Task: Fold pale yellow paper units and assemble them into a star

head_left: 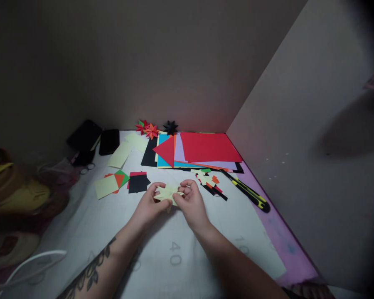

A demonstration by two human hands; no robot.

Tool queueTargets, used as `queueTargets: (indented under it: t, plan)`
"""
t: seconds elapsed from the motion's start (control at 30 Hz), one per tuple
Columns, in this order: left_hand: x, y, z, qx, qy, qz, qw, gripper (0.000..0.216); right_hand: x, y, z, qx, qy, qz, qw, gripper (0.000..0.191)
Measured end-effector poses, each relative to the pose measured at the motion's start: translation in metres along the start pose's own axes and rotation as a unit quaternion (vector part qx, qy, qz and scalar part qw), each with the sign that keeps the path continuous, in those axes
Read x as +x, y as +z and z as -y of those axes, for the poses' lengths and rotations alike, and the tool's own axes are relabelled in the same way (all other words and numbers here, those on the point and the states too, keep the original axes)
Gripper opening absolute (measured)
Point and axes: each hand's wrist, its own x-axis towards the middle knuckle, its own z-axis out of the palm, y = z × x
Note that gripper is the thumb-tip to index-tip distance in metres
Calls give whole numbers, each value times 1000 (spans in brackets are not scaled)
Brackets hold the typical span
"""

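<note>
My left hand [150, 202] and right hand [193, 205] pinch the pale paper star [168, 191] at 2 edges; white sheet [156, 265] spreads nearside of it, cutter [249, 194] well to its right.

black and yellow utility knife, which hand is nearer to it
Right. The right hand is left of the black and yellow utility knife; the left hand is farther left, across the pale yellow folded-paper star both hold.

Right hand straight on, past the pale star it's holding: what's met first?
Likely the paper stack, near the red triangle; depth is unclear, so the right hand might pass above it.
</note>
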Motion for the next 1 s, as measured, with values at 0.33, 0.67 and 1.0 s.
queueTargets:
  t: [0.33, 0.67, 1.0]
  plan:
    - [3, -5, 4, 78, 25, 3, 997, 29, 0, -3, 1, -36, -8, 15, 999, 34]
    - [6, -10, 7, 6, 62, -27, 998, 31, -4, -7, -3, -134, -127, 24, 983, 16]
    - [6, -10, 5, 25, 83, -52, 995, 24, -7, -9, 3, -219, -215, 46, 951, 15]
